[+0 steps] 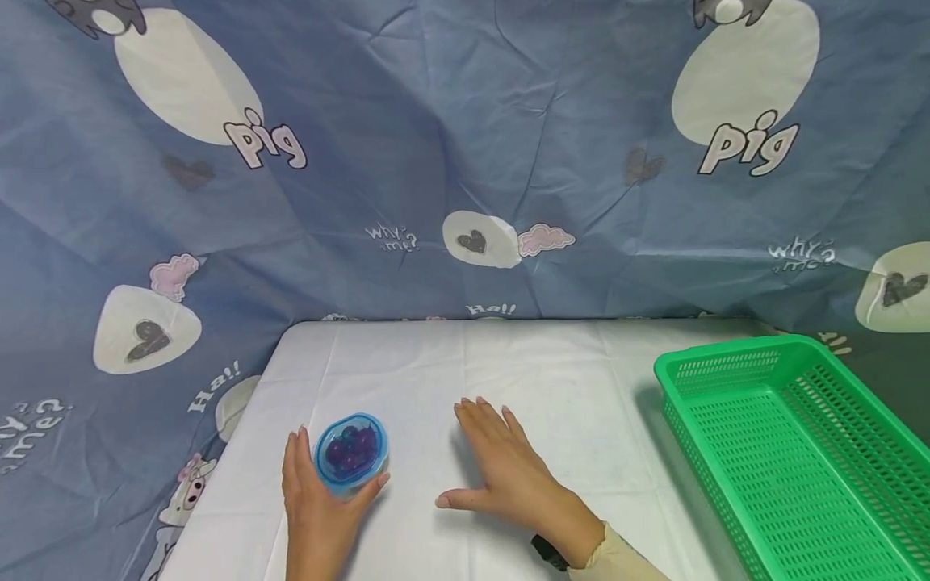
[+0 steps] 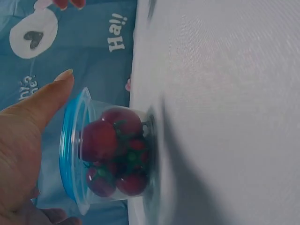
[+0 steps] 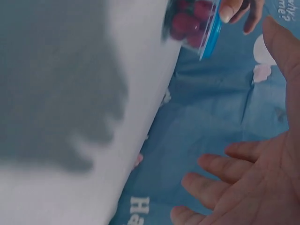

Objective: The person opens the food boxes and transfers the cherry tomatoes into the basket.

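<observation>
A small clear tub with a bright blue lid stands on the white-covered table. Inside it are several red cherry tomatoes with green stems. My left hand is spread about the tub, the thumb on its near right side and the straight fingers on its left. Whether the skin touches the tub I cannot tell. To the right, my right hand hovers over the cloth with fingers extended and thumb out, holding nothing; its palm shows in the right wrist view.
A green perforated plastic basket lies at the right side of the table. Behind the table and along the left hangs a blue patterned cloth. A dark band is on my right wrist, beside a pale sleeve.
</observation>
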`<state>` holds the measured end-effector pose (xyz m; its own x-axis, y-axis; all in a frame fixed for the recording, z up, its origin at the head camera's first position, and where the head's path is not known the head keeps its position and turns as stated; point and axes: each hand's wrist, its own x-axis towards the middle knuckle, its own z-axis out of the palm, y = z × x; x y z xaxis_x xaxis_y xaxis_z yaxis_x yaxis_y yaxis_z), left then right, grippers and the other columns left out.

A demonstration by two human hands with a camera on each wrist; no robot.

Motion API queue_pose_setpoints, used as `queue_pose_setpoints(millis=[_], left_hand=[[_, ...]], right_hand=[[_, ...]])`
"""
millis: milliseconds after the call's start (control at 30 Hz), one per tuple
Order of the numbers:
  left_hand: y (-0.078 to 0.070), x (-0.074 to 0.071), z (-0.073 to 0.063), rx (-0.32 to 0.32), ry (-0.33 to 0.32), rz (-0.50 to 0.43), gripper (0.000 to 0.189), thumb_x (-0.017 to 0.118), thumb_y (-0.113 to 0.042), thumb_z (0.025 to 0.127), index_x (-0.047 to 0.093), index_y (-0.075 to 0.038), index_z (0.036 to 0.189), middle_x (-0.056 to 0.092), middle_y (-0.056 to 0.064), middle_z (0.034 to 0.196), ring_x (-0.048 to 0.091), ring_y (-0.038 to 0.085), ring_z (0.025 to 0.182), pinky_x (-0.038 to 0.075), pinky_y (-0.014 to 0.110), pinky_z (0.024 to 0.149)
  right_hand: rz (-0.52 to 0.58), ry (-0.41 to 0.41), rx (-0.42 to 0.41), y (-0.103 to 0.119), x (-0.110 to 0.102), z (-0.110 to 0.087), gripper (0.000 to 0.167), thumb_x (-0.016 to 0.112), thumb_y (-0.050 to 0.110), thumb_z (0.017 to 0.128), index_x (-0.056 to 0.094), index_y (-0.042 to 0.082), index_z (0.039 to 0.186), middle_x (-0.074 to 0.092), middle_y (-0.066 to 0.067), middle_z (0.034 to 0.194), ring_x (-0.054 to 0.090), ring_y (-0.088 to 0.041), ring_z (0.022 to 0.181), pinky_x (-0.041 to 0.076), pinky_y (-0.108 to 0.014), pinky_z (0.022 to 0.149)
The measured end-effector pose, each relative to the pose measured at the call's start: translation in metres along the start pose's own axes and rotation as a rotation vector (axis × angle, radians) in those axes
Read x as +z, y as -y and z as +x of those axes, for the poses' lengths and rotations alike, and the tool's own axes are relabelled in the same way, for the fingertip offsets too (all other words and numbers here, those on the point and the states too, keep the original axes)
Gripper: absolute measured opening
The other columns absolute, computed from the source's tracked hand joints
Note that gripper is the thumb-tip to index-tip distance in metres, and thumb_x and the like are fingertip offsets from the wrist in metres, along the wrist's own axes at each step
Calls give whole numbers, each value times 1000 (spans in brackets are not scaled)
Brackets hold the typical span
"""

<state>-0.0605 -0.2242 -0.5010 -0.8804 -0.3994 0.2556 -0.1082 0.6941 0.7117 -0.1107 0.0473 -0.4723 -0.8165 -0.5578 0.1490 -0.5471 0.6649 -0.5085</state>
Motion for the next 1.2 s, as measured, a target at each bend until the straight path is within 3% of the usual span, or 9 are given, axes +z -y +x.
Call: queue_pose_setpoints(millis=[333, 600, 767, 1000, 1200], left_hand=[[6, 2, -2, -33, 27, -4, 143, 103, -31, 65, 6, -5, 167, 16, 28, 167, 19, 51, 153, 21, 67, 120], [9, 8, -3, -86, 29, -52, 148, 102, -35, 65, -2, -10, 168, 19, 33, 165, 22, 56, 149, 22, 74, 115], [13, 11, -3, -62, 3, -78, 150, 104, -29, 62, -1, -9, 168, 20, 34, 164, 23, 55, 150, 23, 72, 116], [13, 11, -5, -60, 39, -54, 149, 102, -30, 66, -6, -10, 167, 22, 34, 164, 24, 56, 149, 22, 71, 117], [18, 14, -4, 36, -22, -75, 148, 104, -21, 62, 0, -5, 167, 25, 36, 161, 28, 56, 147, 25, 67, 118]], right_hand=[[-37, 27, -106, 26, 14, 29, 118, 67, 79, 84, 22, 9, 167, 27, -12, 170, 18, -31, 159, 15, -63, 124], [-48, 29, -168, 31, 25, 51, 116, 68, 75, 86, 18, 8, 167, 25, -9, 171, 15, -28, 159, 16, -60, 125], [-56, 26, -207, 35, 32, 65, 117, 70, 74, 86, 19, 7, 167, 26, -10, 171, 16, -28, 159, 16, -58, 125], [-63, 49, -242, 43, 43, 78, 118, 72, 75, 83, 24, 7, 166, 29, -8, 170, 20, -30, 158, 20, -60, 124], [-62, 70, -251, 48, 54, 86, 120, 75, 75, 80, 24, 9, 166, 28, -7, 171, 21, -30, 158, 22, -59, 124]])
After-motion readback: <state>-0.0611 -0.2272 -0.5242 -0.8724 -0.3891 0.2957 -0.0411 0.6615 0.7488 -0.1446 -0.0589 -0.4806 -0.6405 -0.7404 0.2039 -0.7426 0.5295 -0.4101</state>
